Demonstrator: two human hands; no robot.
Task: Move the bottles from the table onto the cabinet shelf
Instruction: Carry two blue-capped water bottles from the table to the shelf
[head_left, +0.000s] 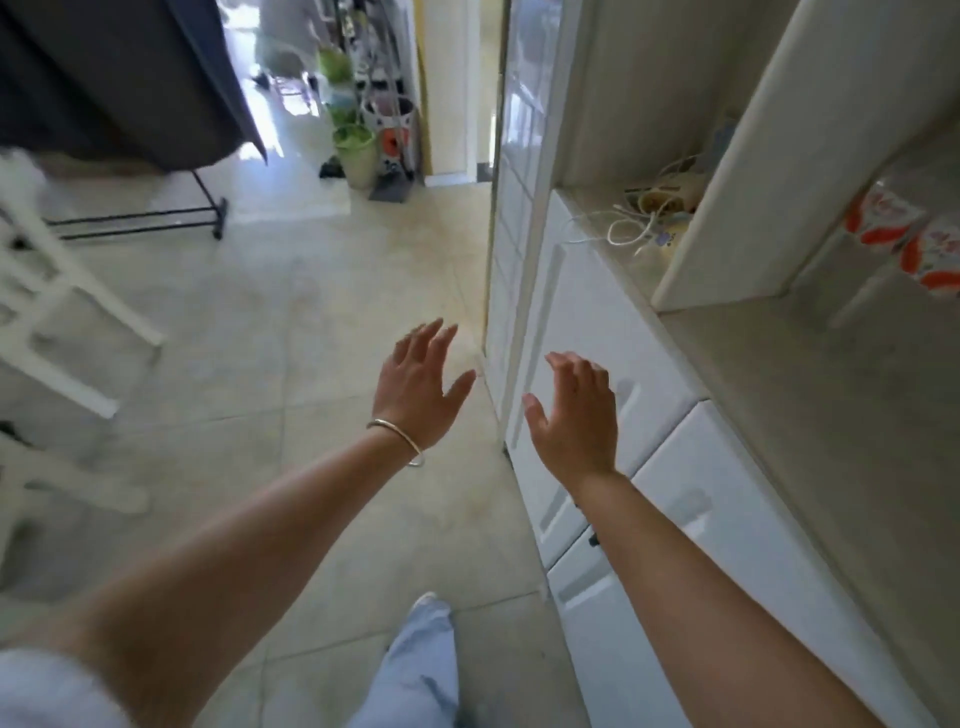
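My left hand (418, 382) hovers over the tiled floor with fingers spread and nothing in it; a thin bangle circles its wrist. My right hand (576, 415) is also open and empty, held in front of the white cabinet's drawer fronts (592, 322). The cabinet shelf (810, 415) runs along the right side, a bare beige surface. At its far right stand two blurred bottles with orange and white labels (904, 241). No table with bottles is in view.
White cables and small items (649, 218) lie in the shelf's left compartment, behind a vertical divider (727, 208). A white chair (57, 312) stands at left. A dark clothes rack (130, 104) and green pots (353, 145) sit farther back by the doorway.
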